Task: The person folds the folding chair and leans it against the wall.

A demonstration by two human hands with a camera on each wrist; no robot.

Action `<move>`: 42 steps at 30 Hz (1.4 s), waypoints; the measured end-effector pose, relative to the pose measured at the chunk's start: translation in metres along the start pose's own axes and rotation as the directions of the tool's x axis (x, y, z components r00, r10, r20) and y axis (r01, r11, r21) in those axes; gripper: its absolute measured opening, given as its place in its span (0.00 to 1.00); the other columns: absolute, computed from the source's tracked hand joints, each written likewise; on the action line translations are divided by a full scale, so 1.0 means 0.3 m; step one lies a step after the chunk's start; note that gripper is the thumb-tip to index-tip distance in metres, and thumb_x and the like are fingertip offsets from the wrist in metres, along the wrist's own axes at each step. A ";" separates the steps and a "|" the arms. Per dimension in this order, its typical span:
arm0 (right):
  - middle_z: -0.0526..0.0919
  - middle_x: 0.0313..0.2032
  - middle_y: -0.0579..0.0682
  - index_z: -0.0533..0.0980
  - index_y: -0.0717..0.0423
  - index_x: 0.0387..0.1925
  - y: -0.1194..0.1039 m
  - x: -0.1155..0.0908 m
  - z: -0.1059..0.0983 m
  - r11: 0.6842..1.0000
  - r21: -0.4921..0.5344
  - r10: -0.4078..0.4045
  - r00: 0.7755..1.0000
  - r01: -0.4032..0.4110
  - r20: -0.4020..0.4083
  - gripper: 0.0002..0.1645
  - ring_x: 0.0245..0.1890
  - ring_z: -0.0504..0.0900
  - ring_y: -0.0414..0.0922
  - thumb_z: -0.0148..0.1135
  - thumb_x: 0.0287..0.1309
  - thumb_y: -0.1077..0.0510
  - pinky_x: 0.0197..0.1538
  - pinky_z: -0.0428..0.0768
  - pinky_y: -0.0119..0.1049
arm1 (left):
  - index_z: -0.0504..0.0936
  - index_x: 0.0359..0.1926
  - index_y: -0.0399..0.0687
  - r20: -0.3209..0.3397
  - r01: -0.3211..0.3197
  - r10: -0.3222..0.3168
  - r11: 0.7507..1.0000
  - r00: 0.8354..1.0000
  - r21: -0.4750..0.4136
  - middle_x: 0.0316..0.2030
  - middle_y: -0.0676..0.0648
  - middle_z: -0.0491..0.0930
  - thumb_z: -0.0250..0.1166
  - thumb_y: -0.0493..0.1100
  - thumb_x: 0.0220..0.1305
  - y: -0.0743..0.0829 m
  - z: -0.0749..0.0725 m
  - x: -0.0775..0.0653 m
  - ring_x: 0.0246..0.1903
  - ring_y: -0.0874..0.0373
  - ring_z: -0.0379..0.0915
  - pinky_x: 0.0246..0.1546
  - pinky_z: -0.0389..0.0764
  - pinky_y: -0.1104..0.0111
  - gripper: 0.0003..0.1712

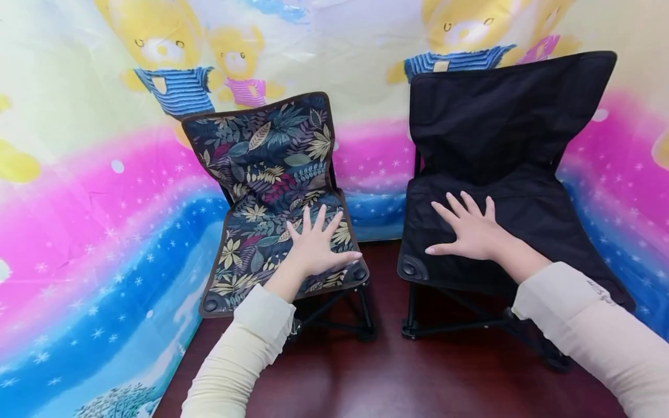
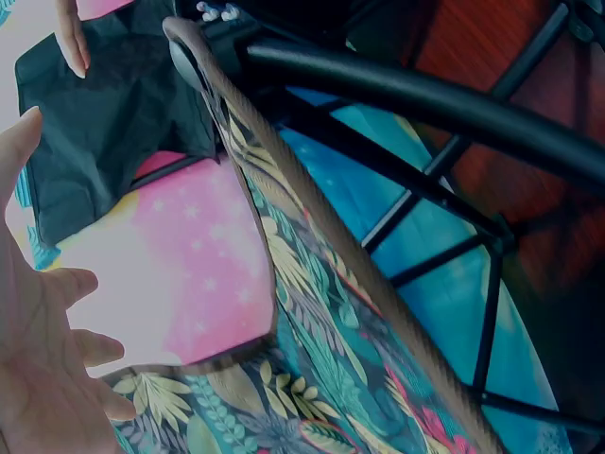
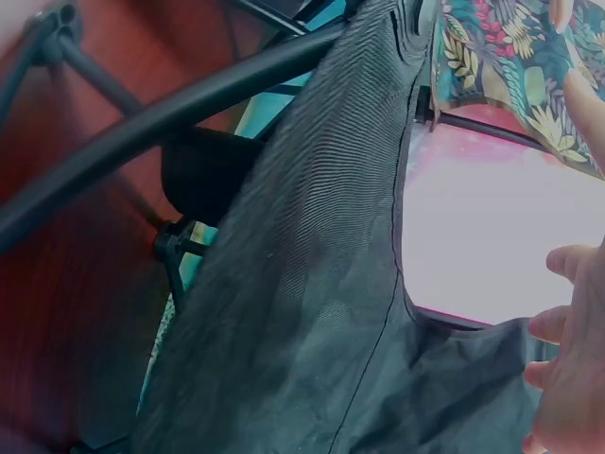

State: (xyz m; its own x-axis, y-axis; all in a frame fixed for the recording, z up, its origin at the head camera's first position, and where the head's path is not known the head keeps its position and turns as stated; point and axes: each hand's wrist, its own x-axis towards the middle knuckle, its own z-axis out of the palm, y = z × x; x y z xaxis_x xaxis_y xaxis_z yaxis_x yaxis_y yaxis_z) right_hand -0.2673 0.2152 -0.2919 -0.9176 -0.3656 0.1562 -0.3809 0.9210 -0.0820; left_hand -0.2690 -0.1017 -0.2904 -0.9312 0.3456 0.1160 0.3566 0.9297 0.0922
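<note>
- My left hand (image 1: pixel 315 249) is free, its fingers fanned and grasping nothing; the fingertips aim between twelve and one o'clock, the thumb at three.
- It lies over the seat of the leaf-patterned chair (image 1: pixel 272 174), which is the nearer chair to this hand. From here, its backrest is towards eleven o'clock.
- That chair's long axis, front edge to top of back, leans a little off straight, pointing just short of twelve.
- My right hand (image 1: pixel 473 232) is free as well, fingers splayed around nothing, pointing towards ten or eleven o'clock with the thumb at nine.
- It lies over the seat of the black chair (image 1: pixel 502 174), nearer to that one; the back rises between twelve and one o'clock from my palm, and the long axis runs roughly six to twelve.
- Whether either set of fingertips meets fabric, I cannot tell.
- Between the chairs a gap shows dark red floor (image 1: pixel 366 371); the patterned chair stands at eleven o'clock from me, the black one at one.
- Behind both, at twelve, hangs a backdrop (image 1: pixel 360 75) printed with yellow bears.
</note>
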 end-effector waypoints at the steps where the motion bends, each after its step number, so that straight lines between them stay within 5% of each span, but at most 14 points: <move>1: 0.40 0.64 0.62 0.45 0.51 0.66 0.001 -0.005 0.001 1.000 0.003 0.000 1.000 0.000 0.001 0.60 0.61 0.33 0.61 0.46 0.36 0.22 0.50 0.22 0.64 | 0.37 0.65 0.69 0.001 -0.005 0.005 1.000 1.000 -0.001 0.65 0.48 0.29 0.42 0.80 0.40 0.005 0.001 0.001 0.60 0.44 0.14 0.49 0.27 0.36 0.52; 10: 0.41 0.64 0.62 0.45 0.50 0.66 0.017 -0.044 0.007 1.000 0.016 -0.004 1.000 0.004 -0.010 0.59 0.62 0.31 0.59 0.48 0.37 0.23 0.50 0.21 0.63 | 0.37 0.65 0.70 -0.004 -0.040 0.040 0.995 0.999 -0.086 0.66 0.49 0.30 0.46 0.77 0.43 0.046 0.016 0.006 0.61 0.43 0.17 0.49 0.25 0.37 0.51; 21: 0.41 0.63 0.64 0.44 0.52 0.66 0.055 -0.104 0.006 1.000 0.006 0.017 1.000 -0.017 0.008 0.59 0.61 0.29 0.60 0.49 0.39 0.25 0.48 0.18 0.63 | 0.35 0.64 0.71 -0.028 -0.113 0.112 0.992 0.993 -0.053 0.65 0.51 0.26 0.44 0.77 0.43 0.094 0.037 0.017 0.60 0.47 0.11 0.50 0.26 0.38 0.50; 42: 0.39 0.63 0.64 0.39 0.49 0.66 0.135 -0.234 0.027 0.998 0.030 0.058 0.998 -0.057 -0.011 0.57 0.61 0.25 0.58 0.53 0.43 0.30 0.48 0.14 0.59 | 0.40 0.66 0.66 -0.037 -0.235 0.234 0.972 0.972 -0.026 0.66 0.49 0.31 0.46 0.75 0.45 0.216 0.108 0.031 0.61 0.45 0.15 0.50 0.29 0.37 0.49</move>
State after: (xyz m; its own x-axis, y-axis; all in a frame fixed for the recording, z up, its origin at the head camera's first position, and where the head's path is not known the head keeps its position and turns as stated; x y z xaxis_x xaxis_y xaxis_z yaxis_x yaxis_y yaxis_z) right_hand -0.2192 0.2772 -0.3141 -0.9367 -0.3102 0.1622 -0.3308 0.9360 -0.1202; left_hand -0.2571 -0.0339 -0.3155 -0.8184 0.5488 0.1705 0.5674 0.8188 0.0880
